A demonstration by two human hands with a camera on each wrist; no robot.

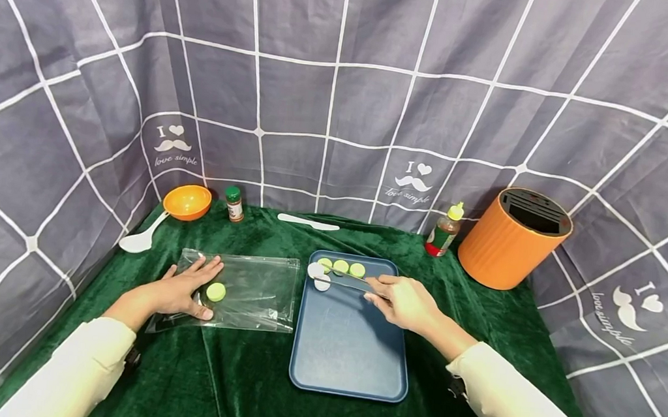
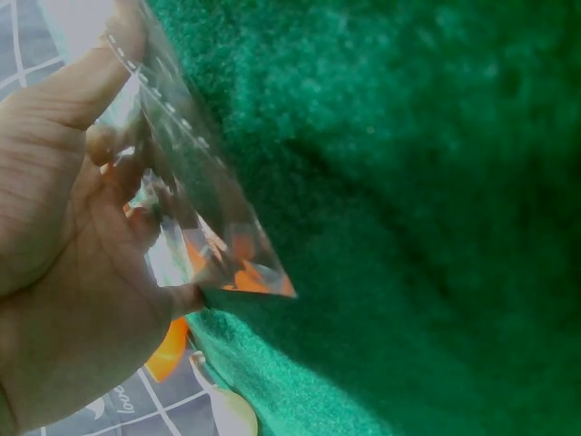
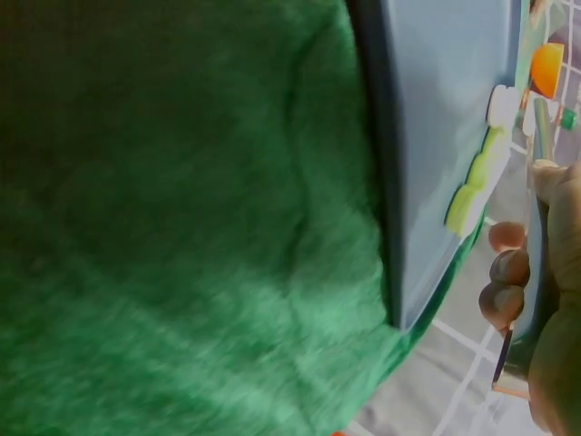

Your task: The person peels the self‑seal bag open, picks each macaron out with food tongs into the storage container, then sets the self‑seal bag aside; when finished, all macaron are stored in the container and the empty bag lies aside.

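Observation:
My left hand (image 1: 183, 288) rests with fingers spread on a clear plastic bag (image 1: 256, 294) laid on the cloth. Between its thumb and index finger, a pale green disc (image 1: 216, 291) lies within the bag's outline. In my right hand (image 1: 409, 301) are slim metal tongs (image 1: 352, 281), seen edge-on in the right wrist view. Their tips reach over the top left of the blue tray (image 1: 351, 360), right at two white discs (image 1: 321, 282). Three green discs (image 1: 356, 270) sit in a row along the tray's far edge. In the left wrist view, the bag's edge (image 2: 213, 182) lies along my fingers.
At the back left are an orange bowl (image 1: 188, 202), a white ladle (image 1: 142, 239) and a green-capped spice jar (image 1: 233, 204). A white plastic knife (image 1: 308, 222) lies behind the tray. A yellow-topped squeeze bottle (image 1: 444, 230) and an orange knife block (image 1: 510, 242) stand at the back right.

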